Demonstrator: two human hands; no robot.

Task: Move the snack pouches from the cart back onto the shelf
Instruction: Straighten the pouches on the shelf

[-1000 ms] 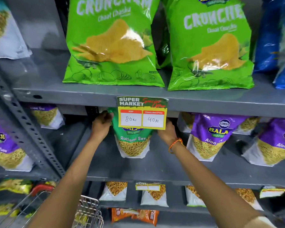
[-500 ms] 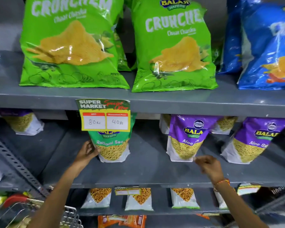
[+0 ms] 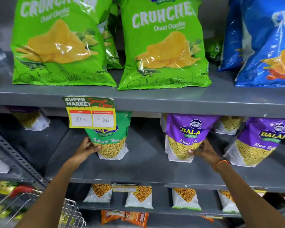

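Note:
A green Ratlami Sev pouch (image 3: 113, 145) stands upright on the grey middle shelf (image 3: 146, 165), its top hidden behind a yellow price tag (image 3: 90, 113). My left hand (image 3: 86, 149) grips its lower left side, thumb on the front. Further right a purple Aloo Sev pouch (image 3: 183, 137) stands on the same shelf, and my right hand (image 3: 202, 149) holds its lower right edge. The wire cart (image 3: 69, 213) with a red handle sits at the bottom left, with yellow packets showing through it.
Another purple Aloo Sev pouch (image 3: 260, 142) stands at the right, with more behind. Large green chip bags (image 3: 163, 46) and blue ones (image 3: 266, 46) fill the upper shelf. Small white snack packets (image 3: 138, 197) line the lower shelf. A perforated upright (image 3: 18, 158) runs at the left.
My right hand moved up from the shelf's front edge and took hold of the purple Aloo Sev pouch. My left hand closed more firmly on the green pouch's side. The view shifted right.

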